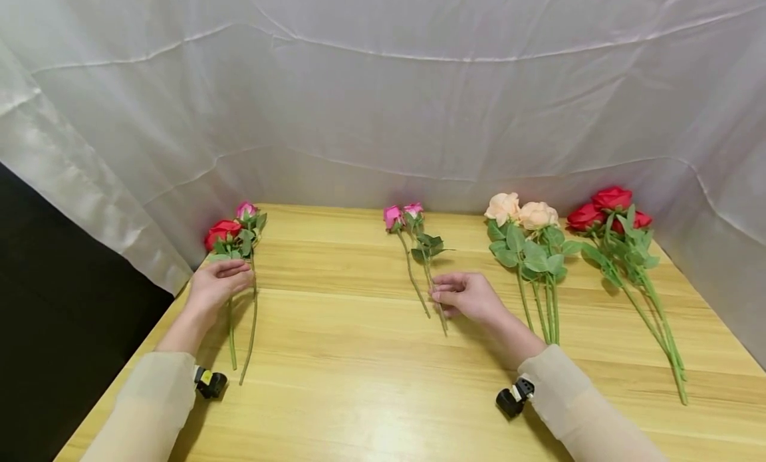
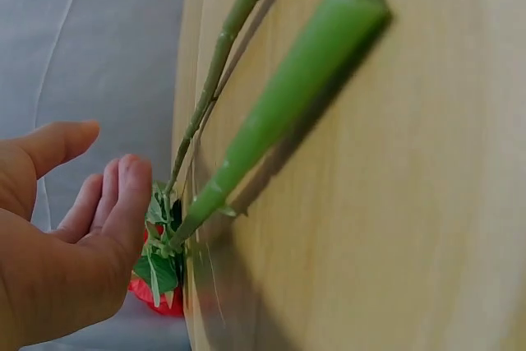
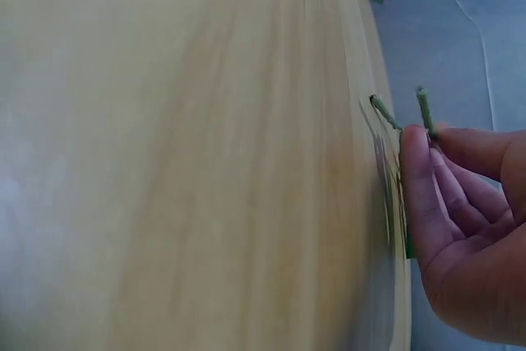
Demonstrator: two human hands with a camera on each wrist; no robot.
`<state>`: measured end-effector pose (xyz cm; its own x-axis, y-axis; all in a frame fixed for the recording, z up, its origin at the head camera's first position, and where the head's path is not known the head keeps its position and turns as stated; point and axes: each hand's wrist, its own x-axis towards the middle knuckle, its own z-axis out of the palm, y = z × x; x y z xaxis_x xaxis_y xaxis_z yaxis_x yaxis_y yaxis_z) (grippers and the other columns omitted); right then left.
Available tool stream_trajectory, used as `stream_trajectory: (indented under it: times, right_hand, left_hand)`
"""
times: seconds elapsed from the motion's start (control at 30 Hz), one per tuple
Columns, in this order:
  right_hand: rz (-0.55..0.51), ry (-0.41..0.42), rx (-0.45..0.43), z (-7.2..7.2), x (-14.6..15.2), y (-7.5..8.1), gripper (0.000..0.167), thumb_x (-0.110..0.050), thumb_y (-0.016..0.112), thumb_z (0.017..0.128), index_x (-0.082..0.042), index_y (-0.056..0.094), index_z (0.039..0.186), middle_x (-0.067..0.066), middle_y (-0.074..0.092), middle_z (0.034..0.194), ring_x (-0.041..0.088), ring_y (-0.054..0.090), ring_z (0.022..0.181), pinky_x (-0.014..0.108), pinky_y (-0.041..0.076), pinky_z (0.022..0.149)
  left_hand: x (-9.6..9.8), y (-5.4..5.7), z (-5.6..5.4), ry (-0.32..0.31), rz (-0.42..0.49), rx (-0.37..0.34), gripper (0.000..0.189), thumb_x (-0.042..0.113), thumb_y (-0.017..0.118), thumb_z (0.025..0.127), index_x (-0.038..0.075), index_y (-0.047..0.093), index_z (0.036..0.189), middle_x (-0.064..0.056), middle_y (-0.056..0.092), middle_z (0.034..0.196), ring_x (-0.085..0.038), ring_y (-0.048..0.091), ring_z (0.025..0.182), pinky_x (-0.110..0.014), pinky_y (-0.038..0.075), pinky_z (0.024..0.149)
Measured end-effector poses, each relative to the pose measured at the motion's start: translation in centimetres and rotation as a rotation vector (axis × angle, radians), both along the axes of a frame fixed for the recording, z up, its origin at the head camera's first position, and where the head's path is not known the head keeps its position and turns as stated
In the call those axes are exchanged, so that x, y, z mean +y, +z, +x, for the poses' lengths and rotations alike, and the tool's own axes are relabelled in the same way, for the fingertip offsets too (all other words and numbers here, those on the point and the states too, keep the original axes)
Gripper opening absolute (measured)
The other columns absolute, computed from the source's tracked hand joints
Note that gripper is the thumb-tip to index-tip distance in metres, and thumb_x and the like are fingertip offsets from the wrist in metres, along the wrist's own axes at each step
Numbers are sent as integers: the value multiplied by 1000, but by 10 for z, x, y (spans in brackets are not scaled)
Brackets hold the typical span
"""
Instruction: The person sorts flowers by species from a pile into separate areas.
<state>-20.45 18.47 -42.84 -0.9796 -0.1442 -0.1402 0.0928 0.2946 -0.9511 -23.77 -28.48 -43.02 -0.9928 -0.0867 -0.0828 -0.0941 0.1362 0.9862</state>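
Note:
My left hand hovers by the stems of a red rose and a pink rose lying together at the table's left side. In the left wrist view its thumb and fingers are apart with nothing between them, beside the thick green stem. My right hand pinches the lower stem of a pink rose between thumb and fingers; the stem end sticks out past the fingertips. Just left of it lies a second pink rose with a bare thin stem.
Peach roses with long stems lie right of my right hand, partly behind the forearm. Further right are several red roses. A pale curtain hangs behind the wooden table. A dark area borders the table's left edge.

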Motion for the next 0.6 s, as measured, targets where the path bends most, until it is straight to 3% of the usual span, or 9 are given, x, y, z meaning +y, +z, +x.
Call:
stream_trajectory:
  times: [0.13, 0.2, 0.33, 0.5, 0.6]
  right_hand:
    - [51, 4, -11, -1, 0, 0, 38, 0, 68, 98, 11, 61, 133, 24, 73, 117, 23, 75, 93, 33, 65, 73]
    - [72, 6, -15, -1, 0, 0, 37, 0, 69, 98, 11, 62, 133, 24, 73, 117, 24, 74, 93, 34, 65, 73]
    - [102, 9, -17, -1, -1, -1, 36, 0, 69, 98, 11, 63, 132, 24, 73, 117, 24, 74, 94, 34, 65, 74]
    - [115, 6, -2, -1, 0, -2, 37, 3, 69, 96, 11, 63, 132, 23, 74, 115, 22, 74, 95, 32, 64, 78]
    - [119, 22, 16, -1, 1, -2, 42, 5, 69, 94, 12, 62, 134, 24, 73, 119, 23, 74, 98, 31, 64, 80]
  left_hand:
    - [1, -3, -3, -18, -77, -27, 64, 12, 68, 101, -12, 37, 153, -22, 59, 139, 7, 65, 88, -20, 59, 90]
    - [1, -4, -5, -15, -86, -32, 65, 12, 67, 102, -12, 36, 153, -29, 49, 150, 9, 64, 87, -19, 59, 89]
    - [2, -8, -8, -2, -99, -49, 66, 10, 66, 101, -10, 34, 156, -29, 43, 156, 8, 60, 91, -14, 57, 87]
    - [5, -7, -13, 16, -162, -76, 70, 12, 69, 100, -4, 34, 158, -23, 44, 158, -13, 57, 117, -12, 49, 91]
    - [6, -7, -16, 31, -185, -90, 70, 11, 71, 98, -4, 37, 156, -23, 46, 156, -16, 57, 119, -14, 48, 93]
